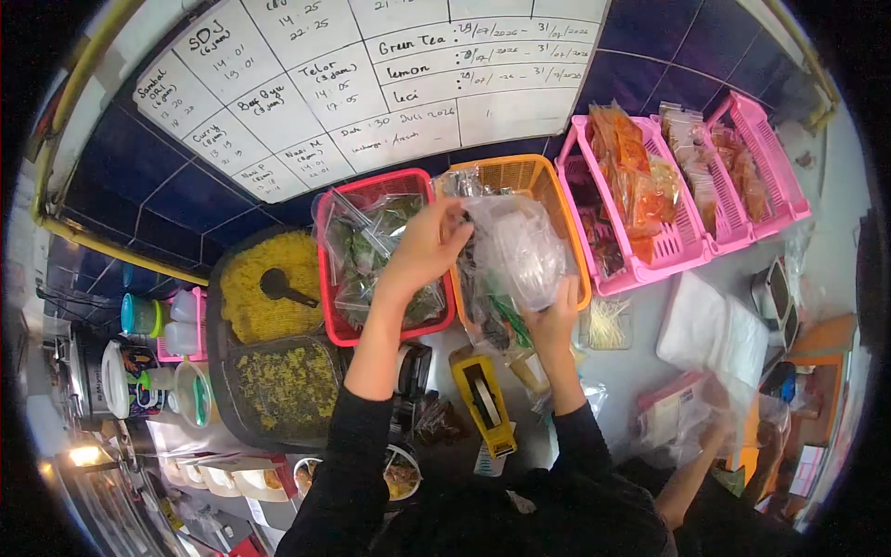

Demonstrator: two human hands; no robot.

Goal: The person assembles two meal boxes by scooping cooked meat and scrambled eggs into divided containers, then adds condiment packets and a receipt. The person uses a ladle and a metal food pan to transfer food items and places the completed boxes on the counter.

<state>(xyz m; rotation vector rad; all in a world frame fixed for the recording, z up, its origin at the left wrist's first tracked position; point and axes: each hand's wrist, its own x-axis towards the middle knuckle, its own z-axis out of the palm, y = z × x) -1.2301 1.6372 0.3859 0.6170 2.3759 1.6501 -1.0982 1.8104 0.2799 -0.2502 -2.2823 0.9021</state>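
Observation:
Over the orange basket (532, 167) I hold a clear plastic bag (527, 252) with a whitish, translucent bundle in it; what the bundle is I cannot make out. My left hand (430, 249) is closed in a pinch at the bag's upper left edge. Around its lower right side, the fingers of my right hand (554, 320) are closed. Beneath the bag, dark and green packets show in the basket, partly covered. Just left of it, a red basket (331, 297) holds clear bags of green leaves, with my left forearm crossing its front.
A yellow tape dispenser (484, 401) lies on the counter between my forearms. Left stands a dark two-part tray (223, 395) of yellow food with a black scoop (286, 288). Pink baskets (664, 263) of sauce packets stand right. At lower right, another person's hand (691, 473) is near clear plastic.

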